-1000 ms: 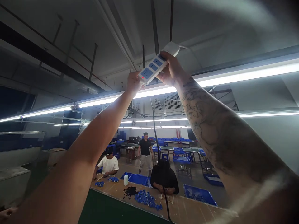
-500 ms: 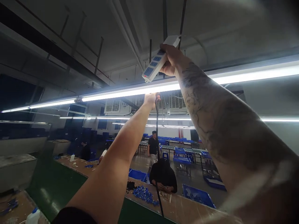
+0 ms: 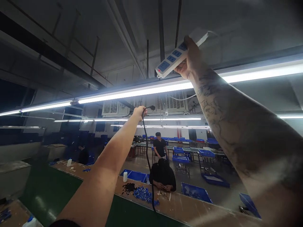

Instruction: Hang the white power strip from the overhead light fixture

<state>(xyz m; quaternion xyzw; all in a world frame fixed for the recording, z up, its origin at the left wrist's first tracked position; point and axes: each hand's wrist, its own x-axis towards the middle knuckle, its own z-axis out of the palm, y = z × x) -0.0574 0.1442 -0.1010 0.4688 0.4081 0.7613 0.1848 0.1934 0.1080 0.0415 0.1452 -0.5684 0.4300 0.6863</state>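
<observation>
My right hand [image 3: 190, 58] is raised overhead and grips a white power strip [image 3: 171, 60] with blue sockets and a small red light at its lower end. A white cable runs from the strip's top end up to the right. My left hand [image 3: 139, 112] is lower, below the long tube light [image 3: 142, 92], and holds a black cable [image 3: 148, 160] just behind its plug [image 3: 151, 108]. The plug is out of the strip and points right. The black cable hangs down from my left hand toward the bench.
A green conveyor belt [image 3: 59, 192] runs between wooden benches [image 3: 189, 208] with blue parts and bottles. A person in black sits at the bench [image 3: 163, 175], another stands behind [image 3: 160, 147]. Blue bins [image 3: 196, 192] and tables fill the hall. Air coolers [image 3: 172, 102] hang on the far wall.
My left hand has come down from the strip's lower end with the black plug and cable. My right hand has carried the strip up and to the right.
</observation>
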